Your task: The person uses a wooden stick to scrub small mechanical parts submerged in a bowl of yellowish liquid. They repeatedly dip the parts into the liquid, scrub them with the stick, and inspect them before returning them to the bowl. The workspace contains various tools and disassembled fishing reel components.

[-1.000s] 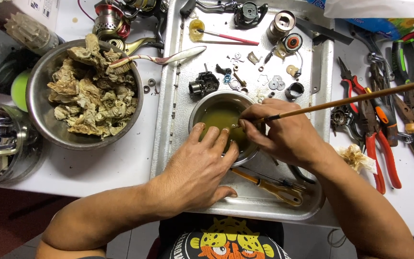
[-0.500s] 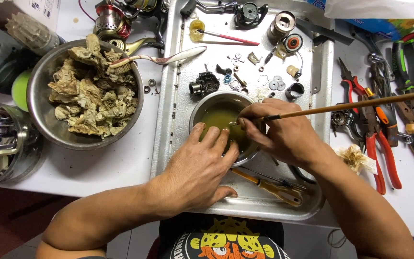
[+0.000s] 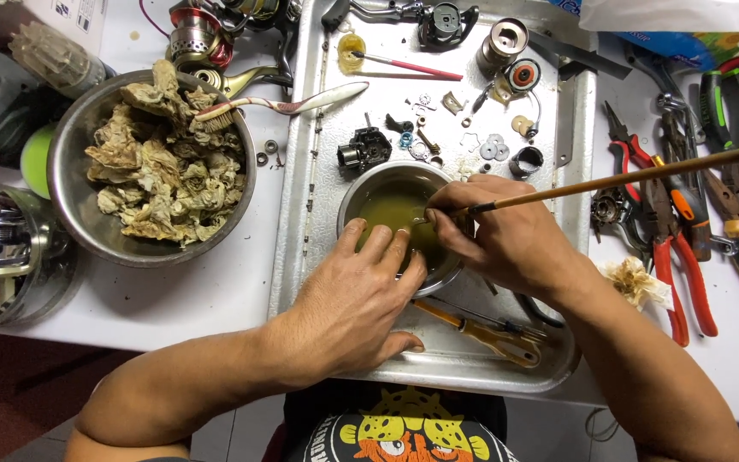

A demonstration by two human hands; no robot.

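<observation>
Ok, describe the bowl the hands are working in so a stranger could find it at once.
Start at the long metal tray in the middle of the white table. Near its front, under the left hand and the right hand, sits a small steel bowl. Unlike the bigger bowl of crumpled rags to the left, off the tray, it holds murky yellow-green liquid.

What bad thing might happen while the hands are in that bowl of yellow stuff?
The small metal bowl is nearly full of yellowish liquid, and the left hand presses on its rim, so it might tip and spill into the metal tray. The right hand holds a long brush whose far end reaches over the pliers; a swing may knock them. Tiny loose washers lie close by and could scatter.
</observation>
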